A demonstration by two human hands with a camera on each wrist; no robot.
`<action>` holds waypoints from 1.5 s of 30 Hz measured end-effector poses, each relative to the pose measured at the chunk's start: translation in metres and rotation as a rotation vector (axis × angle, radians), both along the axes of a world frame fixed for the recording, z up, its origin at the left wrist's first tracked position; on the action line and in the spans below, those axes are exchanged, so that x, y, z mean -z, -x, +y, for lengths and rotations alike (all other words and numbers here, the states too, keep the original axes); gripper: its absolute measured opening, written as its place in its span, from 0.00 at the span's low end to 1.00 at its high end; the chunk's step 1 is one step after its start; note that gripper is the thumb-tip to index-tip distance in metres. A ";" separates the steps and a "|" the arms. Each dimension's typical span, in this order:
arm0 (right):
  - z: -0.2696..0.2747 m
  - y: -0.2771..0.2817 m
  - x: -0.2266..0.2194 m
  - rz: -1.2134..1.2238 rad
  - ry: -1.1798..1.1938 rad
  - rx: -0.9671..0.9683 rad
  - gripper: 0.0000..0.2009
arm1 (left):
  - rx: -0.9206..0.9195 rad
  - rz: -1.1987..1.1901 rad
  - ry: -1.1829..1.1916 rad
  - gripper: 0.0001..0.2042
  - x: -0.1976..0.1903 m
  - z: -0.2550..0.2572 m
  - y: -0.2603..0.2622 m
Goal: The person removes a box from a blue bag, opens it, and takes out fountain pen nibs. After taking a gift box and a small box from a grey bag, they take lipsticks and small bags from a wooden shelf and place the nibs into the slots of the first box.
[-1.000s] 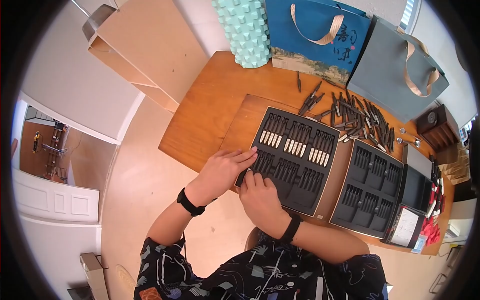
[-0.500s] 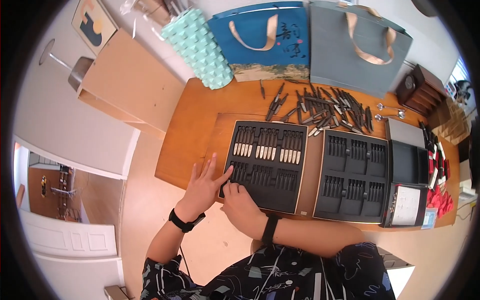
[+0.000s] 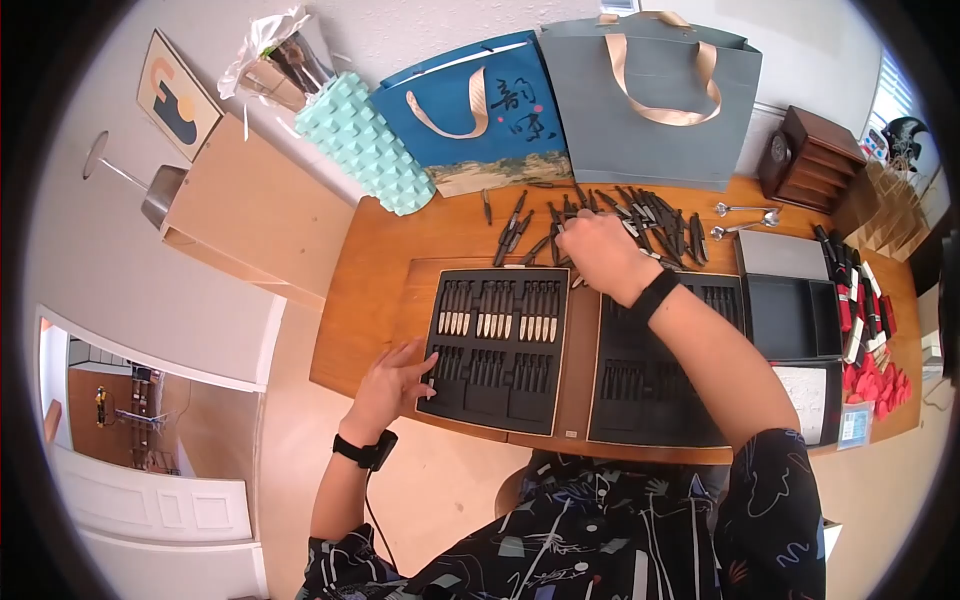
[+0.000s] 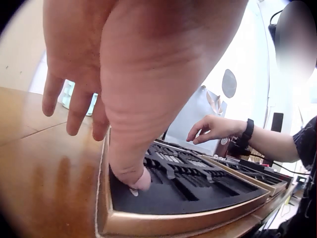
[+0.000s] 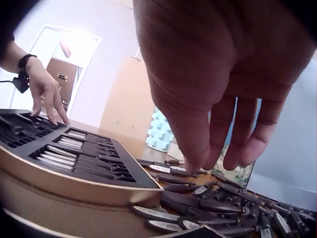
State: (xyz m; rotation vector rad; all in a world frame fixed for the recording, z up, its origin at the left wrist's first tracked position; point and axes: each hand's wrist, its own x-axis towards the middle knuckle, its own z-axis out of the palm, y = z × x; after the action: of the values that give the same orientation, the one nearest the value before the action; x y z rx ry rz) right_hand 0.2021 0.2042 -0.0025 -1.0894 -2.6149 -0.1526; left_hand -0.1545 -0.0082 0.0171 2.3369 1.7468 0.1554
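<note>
My left hand (image 3: 385, 385) rests at the left edge of a black foam-lined case half (image 3: 487, 402), fingers straight outside its rim. In the left wrist view its thumb (image 4: 141, 179) presses the foam beside a small silvery piece (image 4: 133, 192), mostly hidden. The upper slots of that half hold rows of slim dark tools (image 3: 492, 325) with silvery, blade-like ends. Over a loose pile of such tools (image 3: 650, 215) reaches my right hand (image 3: 605, 255). Its fingers (image 5: 245, 148) are loosely bent downward, with nothing visible between them, in the right wrist view.
The second foam half (image 3: 655, 420) lies to the right, partly behind my right forearm. Beyond it are a black box (image 3: 795, 315), red and black items (image 3: 865, 310) and metal spoon-like pieces (image 3: 745, 210). Two paper bags (image 3: 640, 110) and a mint studded column (image 3: 365, 145) line the back.
My right hand has left the case's lower-left corner and moved up and right to the loose pile. My left hand stays by the case edge. The head view has swung to the right.
</note>
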 end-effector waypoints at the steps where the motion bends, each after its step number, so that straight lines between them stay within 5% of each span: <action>1: 0.005 -0.001 0.003 -0.047 0.008 -0.019 0.04 | -0.009 0.004 0.003 0.27 -0.001 -0.002 -0.002; 7: 0.020 -0.001 0.015 -0.154 0.077 -0.082 0.03 | -0.011 0.190 -0.143 0.25 0.001 -0.011 -0.012; 15: 0.022 -0.002 0.020 0.037 0.120 -0.126 0.06 | 0.059 0.257 -0.215 0.15 0.005 -0.028 -0.013; 23: 0.020 -0.003 0.007 0.153 0.119 -0.102 0.11 | -0.018 0.018 -0.175 0.15 0.007 -0.028 -0.011; 29: -0.050 0.045 -0.044 0.330 0.233 -0.231 0.14 | -0.089 -0.192 -0.130 0.14 -0.007 -0.011 -0.008; 31: -0.077 0.066 -0.042 0.427 0.212 -0.378 0.07 | -0.066 -0.203 -0.195 0.14 -0.013 0.000 -0.007; 35: -0.129 0.111 -0.018 0.368 0.085 -0.529 0.08 | -0.106 -0.203 -0.181 0.14 -0.020 0.016 -0.002; 38: -0.162 0.138 0.006 0.277 -0.069 -0.511 0.05 | -0.140 -0.237 -0.127 0.14 -0.021 0.020 -0.002; 45: -0.188 0.162 0.012 0.148 0.012 -0.394 0.05 | -0.032 -0.247 -0.042 0.13 -0.006 0.018 0.002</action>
State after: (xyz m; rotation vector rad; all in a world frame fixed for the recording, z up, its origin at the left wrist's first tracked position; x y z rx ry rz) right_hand 0.0398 0.0165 -0.0149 -0.5462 -2.6346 0.0299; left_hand -0.1561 0.0101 0.0228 2.2089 1.6740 0.4686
